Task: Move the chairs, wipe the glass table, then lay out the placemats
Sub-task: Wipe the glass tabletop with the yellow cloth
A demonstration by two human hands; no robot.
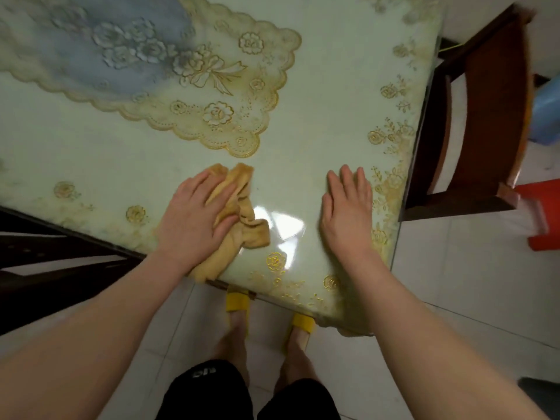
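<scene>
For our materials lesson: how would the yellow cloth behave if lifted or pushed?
Probably floppy: the cloth lies crumpled in soft folds under the left hand. Likely light, being thin fabric. It should slide easily, since the glass table looks smooth and shiny.

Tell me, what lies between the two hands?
In the head view, only bare table with glare; the cloth under the left hand ends short of the right hand.

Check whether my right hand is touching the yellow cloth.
Apart. The head view shows the right hand flat on the glass table, with bare glass between it and the cloth under the left hand.
</scene>
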